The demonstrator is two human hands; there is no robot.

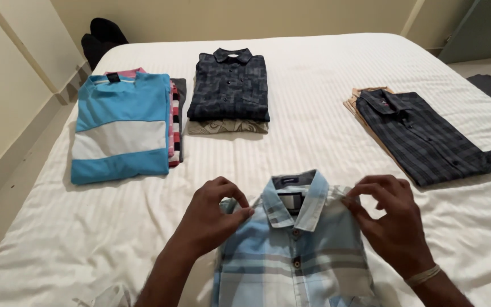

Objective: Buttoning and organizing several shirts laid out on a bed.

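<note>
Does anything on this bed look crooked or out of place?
Mostly tidy. One thing stands out: the dark checked shirt on the right lies at an angle on a tan garment, while the other stacks sit square. Both hands, left and right, pinch the shoulders of the light blue checked shirt.

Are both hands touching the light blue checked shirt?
Touching. The head view shows the left hand and right hand each pinching a shoulder of the light blue checked shirt.

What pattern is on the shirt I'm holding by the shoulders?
Light blue, white and grey plaid on the buttoned shirt, seen in the head view.
</note>
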